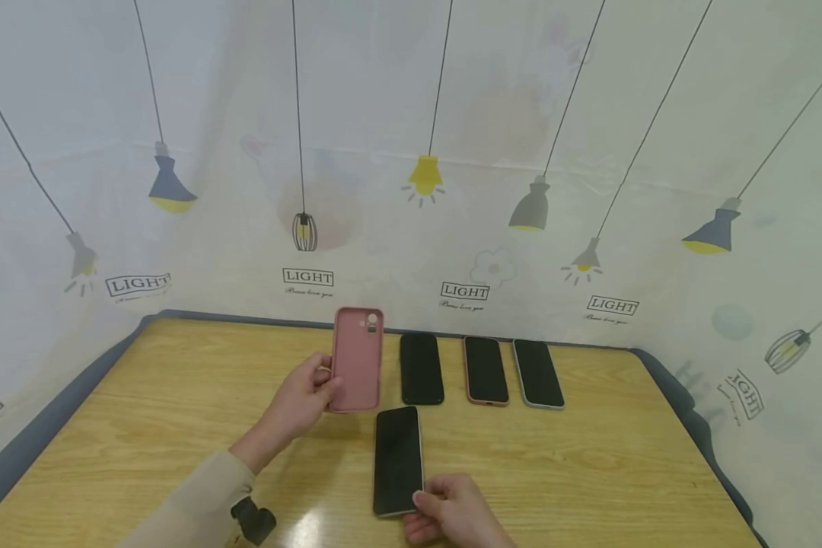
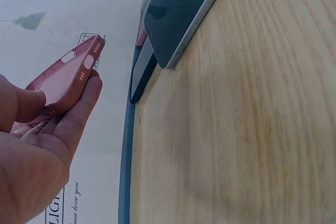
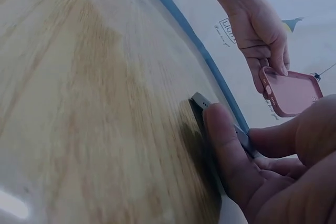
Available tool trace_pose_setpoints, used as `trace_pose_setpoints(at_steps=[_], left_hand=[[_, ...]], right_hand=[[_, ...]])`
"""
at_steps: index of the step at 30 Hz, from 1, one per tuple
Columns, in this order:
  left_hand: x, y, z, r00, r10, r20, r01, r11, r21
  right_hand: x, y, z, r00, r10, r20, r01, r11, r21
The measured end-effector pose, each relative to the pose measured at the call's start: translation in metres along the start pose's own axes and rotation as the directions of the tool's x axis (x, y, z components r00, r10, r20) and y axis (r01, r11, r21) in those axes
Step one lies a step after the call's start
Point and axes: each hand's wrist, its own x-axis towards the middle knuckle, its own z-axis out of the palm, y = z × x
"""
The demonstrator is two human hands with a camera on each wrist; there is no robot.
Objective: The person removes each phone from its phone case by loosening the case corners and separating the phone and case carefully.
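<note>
A pink phone case point(image 1: 358, 358) is held upright in my left hand point(image 1: 308, 392), its hollow inside facing me and its camera cutout at the top right. In the left wrist view the thumb lies inside the case point(image 2: 68, 80) and the fingers lie behind it. My right hand point(image 1: 455, 508) pinches the lower right corner of a black-screened phone point(image 1: 397, 460) with a silver edge. The right wrist view shows thumb and fingers on either side of that phone's end, close above the table. The case and this phone are apart.
Three more phones lie in a row at the back: a black one point(image 1: 422, 368), a pink-edged one point(image 1: 485, 370) and a light-edged one point(image 1: 538, 374). The wooden table point(image 1: 623, 457) meets a white curtain point(image 1: 383, 91) printed with lamps.
</note>
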Motion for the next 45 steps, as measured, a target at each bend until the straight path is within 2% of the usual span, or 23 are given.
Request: trace_pose_setpoints(at_steps=[3, 5, 8, 12, 15, 20, 25, 28, 30, 33, 36, 40, 45], left_hand=[[0.000, -0.001, 0.000, 1.000, 0.004, 0.000, -0.004, 1.000, -0.002], [0.000, -0.001, 0.000, 1.000, 0.008, 0.001, -0.008, 1.000, 0.000], [0.000, 0.000, 0.000, 1.000, 0.013, 0.003, -0.013, 1.000, 0.008], [-0.001, 0.000, 0.000, 1.000, 0.011, 0.005, -0.011, 1.000, 0.011], [-0.002, 0.000, 0.000, 1.000, 0.006, 0.008, -0.006, 1.000, 0.010], [-0.002, -0.002, 0.000, 1.000, 0.010, 0.013, -0.010, 1.000, 0.021], [-0.001, -0.006, 0.000, 1.000, 0.015, -0.002, -0.015, 0.999, 0.050], [0.000, -0.010, 0.000, 1.000, 0.007, -0.013, -0.006, 0.998, 0.065], [0.001, -0.012, 0.001, 1.000, -0.001, -0.017, 0.002, 0.997, 0.073], [0.004, -0.013, 0.002, 1.000, -0.008, -0.027, 0.011, 0.995, 0.101], [0.006, -0.015, 0.003, 0.999, -0.011, -0.043, 0.017, 0.991, 0.135], [0.007, -0.018, 0.003, 0.999, -0.014, -0.044, 0.019, 0.993, 0.120], [0.011, -0.021, 0.003, 0.998, -0.040, -0.039, 0.043, 0.996, 0.076]], right_hand=[[0.002, -0.001, 0.002, 1.000, -0.014, -0.006, 0.014, 0.996, -0.082], [0.003, -0.002, 0.003, 0.999, -0.032, -0.021, 0.028, 0.983, -0.181], [0.003, -0.004, 0.004, 0.998, -0.043, -0.049, 0.024, 0.941, -0.338], [0.003, -0.006, 0.005, 0.995, -0.068, -0.068, 0.029, 0.888, -0.459], [0.002, -0.007, 0.004, 0.993, -0.096, -0.068, 0.049, 0.860, -0.509], [0.001, -0.008, -0.003, 0.987, -0.151, -0.046, 0.101, 0.828, -0.551], [0.003, -0.010, -0.017, 0.968, -0.250, 0.032, 0.215, 0.755, -0.620], [0.005, -0.011, -0.025, 0.955, -0.287, 0.068, 0.262, 0.721, -0.641], [0.006, -0.010, -0.029, 0.942, -0.327, 0.079, 0.296, 0.697, -0.653], [0.007, -0.009, -0.035, 0.916, -0.398, 0.052, 0.328, 0.670, -0.666], [0.008, -0.009, -0.039, 0.889, -0.458, -0.004, 0.341, 0.668, -0.661], [0.010, -0.010, -0.040, 0.840, -0.537, -0.081, 0.363, 0.667, -0.651], [0.015, -0.011, -0.041, 0.771, -0.621, -0.142, 0.384, 0.631, -0.674]])
